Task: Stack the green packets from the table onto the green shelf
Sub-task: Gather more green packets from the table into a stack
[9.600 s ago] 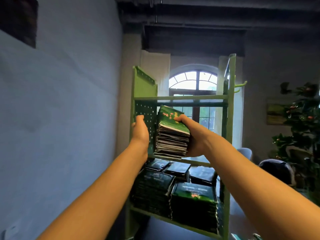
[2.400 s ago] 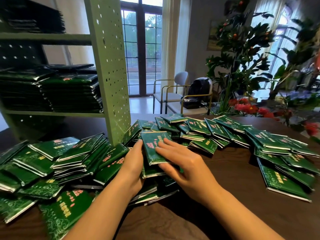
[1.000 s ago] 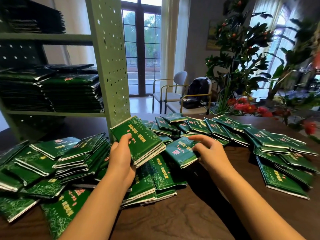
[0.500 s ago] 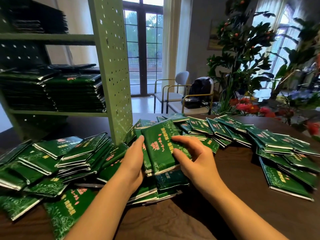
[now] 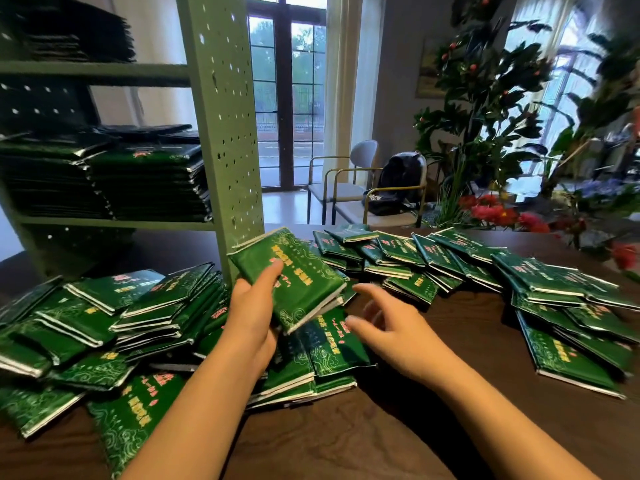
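My left hand [image 5: 254, 313] grips a small stack of green packets [image 5: 298, 271], lifted off the dark table [image 5: 398, 427] and tilted, thumb on the top cover. My right hand [image 5: 384, 327] hovers just to its right with fingers spread and relaxed, holding nothing, above other loose packets [image 5: 332, 344]. Several more green packets lie scattered on the left [image 5: 114, 299] and right [image 5: 540, 275] of the table. The green shelf [image 5: 225, 133] stands at the back left with dark stacks of packets [image 5: 145, 181] on its boards.
Two chairs, one with a dark bag [image 5: 398, 181], stand behind the table by a glass door. Leafy plants with red flowers [image 5: 491, 209] crowd the right rear. The shelf's perforated side panel rises just behind my left hand.
My right hand has let go of the stack and drawn back to the right. My left hand now holds the stack alone, tilted flatter and slightly further right.
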`<state>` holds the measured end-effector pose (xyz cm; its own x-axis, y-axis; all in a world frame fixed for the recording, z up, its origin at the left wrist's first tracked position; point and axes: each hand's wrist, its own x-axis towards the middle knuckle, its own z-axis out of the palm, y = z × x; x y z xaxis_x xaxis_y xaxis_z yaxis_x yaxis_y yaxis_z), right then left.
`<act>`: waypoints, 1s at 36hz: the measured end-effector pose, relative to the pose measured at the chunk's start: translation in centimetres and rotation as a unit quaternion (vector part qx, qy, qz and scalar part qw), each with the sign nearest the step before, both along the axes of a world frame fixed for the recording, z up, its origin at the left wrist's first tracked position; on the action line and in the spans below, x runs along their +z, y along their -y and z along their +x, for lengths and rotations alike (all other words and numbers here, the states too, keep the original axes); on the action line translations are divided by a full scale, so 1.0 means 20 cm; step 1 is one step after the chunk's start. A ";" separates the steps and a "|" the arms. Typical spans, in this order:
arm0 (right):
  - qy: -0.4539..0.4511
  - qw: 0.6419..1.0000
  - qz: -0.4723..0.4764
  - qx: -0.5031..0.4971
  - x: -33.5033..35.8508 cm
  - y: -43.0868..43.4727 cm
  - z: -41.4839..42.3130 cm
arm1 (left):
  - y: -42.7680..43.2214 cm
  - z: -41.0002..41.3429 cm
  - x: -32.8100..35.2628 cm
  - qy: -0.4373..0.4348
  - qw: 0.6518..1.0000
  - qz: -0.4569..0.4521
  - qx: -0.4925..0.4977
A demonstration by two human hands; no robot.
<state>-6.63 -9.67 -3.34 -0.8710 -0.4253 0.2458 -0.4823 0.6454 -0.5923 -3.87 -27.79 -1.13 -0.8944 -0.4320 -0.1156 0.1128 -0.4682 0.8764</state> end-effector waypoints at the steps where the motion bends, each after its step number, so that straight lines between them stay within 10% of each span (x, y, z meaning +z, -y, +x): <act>1: 0.012 0.999 0.023 0.044 0.01 -0.01 0.01 | 0.00 0.00 0.00 -0.002 1.000 0.012 0.001; 15: 0.009 0.973 0.166 0.160 0.03 -0.04 -0.01 | 0.00 0.01 0.01 0.005 0.999 0.043 -0.004; 23: -0.044 0.989 -0.070 0.125 0.04 -0.07 -0.04 | 0.01 0.01 0.01 0.010 0.999 0.039 0.001; 36: -0.044 0.898 -0.426 -0.097 0.11 -0.13 -0.08 | 0.01 0.01 0.00 0.026 1.000 0.012 -0.009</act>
